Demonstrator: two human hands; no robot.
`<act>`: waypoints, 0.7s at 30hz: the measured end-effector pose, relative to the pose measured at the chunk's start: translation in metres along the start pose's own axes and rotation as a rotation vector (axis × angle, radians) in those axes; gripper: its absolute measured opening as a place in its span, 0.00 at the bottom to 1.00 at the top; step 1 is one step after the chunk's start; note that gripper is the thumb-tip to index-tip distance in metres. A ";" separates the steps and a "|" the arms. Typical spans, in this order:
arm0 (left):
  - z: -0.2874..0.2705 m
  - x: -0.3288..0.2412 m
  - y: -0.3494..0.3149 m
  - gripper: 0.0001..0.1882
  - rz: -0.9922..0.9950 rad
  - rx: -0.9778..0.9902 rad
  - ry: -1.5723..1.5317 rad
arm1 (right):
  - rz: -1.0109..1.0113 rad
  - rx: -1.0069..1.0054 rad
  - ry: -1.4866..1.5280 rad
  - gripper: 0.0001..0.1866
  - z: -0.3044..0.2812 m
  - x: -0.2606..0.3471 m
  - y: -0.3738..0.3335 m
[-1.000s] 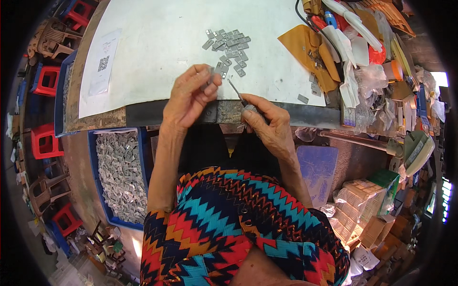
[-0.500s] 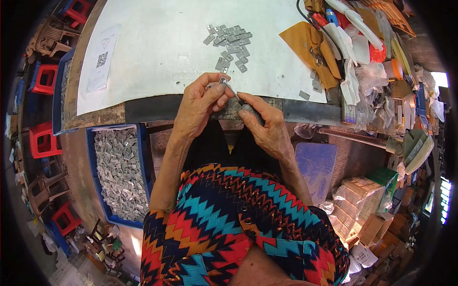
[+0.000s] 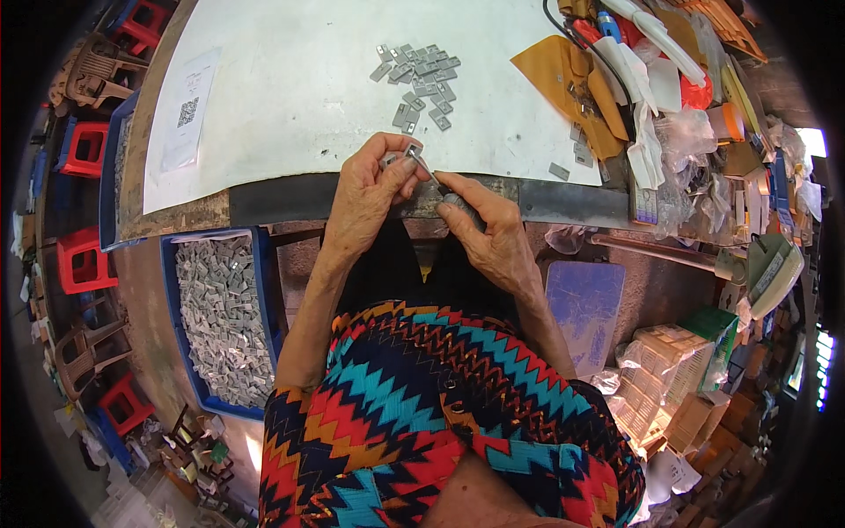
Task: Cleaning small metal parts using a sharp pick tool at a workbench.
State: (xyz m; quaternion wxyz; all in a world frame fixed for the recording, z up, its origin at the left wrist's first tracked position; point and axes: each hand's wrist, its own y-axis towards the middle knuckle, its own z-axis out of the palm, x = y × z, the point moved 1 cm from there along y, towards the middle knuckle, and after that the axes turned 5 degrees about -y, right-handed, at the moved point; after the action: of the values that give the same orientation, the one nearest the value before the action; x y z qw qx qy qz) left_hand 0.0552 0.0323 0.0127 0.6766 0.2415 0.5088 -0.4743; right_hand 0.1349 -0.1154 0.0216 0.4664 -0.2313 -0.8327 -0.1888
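At the table's near edge, my left hand (image 3: pixel 365 189) pinches a small grey rectangular piece (image 3: pixel 413 150) between thumb and fingers. My right hand (image 3: pixel 493 224) is closed around the dark grey handle of a thin-bladed hand tool (image 3: pixel 464 208). The tool's narrow tip reaches toward the piece; whether it touches I cannot make out. Beyond my hands, a loose pile of similar grey pieces (image 3: pixel 424 70) lies on the white sheet (image 3: pixel 290 106). A few more small pieces (image 3: pixel 559 172) sit to the right, near the brown paper.
Below the table at left stands a blue bin (image 3: pixel 169 299) full of grey pieces. Folded brown paper (image 3: pixel 550 75), plastic bags (image 3: pixel 687 141) and clutter crowd the table's right side. A printed slip (image 3: pixel 187 110) lies at left. Red stools (image 3: pixel 85 260) stand farther left.
My hands keep almost the same place and grip. The whole view has shifted slightly; the pile appears a little farther left.
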 end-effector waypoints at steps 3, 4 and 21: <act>0.002 0.001 -0.001 0.09 0.026 -0.010 0.045 | -0.006 -0.006 -0.005 0.17 0.000 0.000 -0.001; 0.003 0.000 -0.001 0.09 0.069 -0.030 0.136 | -0.002 -0.009 -0.016 0.17 0.000 0.000 -0.002; 0.008 0.004 -0.005 0.10 0.594 -0.133 0.858 | -0.080 -0.097 -0.230 0.17 0.010 0.013 -0.005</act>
State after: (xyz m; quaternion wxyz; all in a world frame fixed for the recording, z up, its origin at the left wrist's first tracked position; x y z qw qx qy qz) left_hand 0.0550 0.0222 0.0129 0.5267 0.5044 0.6786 -0.0875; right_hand 0.1197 -0.1113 0.0272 0.3483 -0.2400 -0.8792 -0.2195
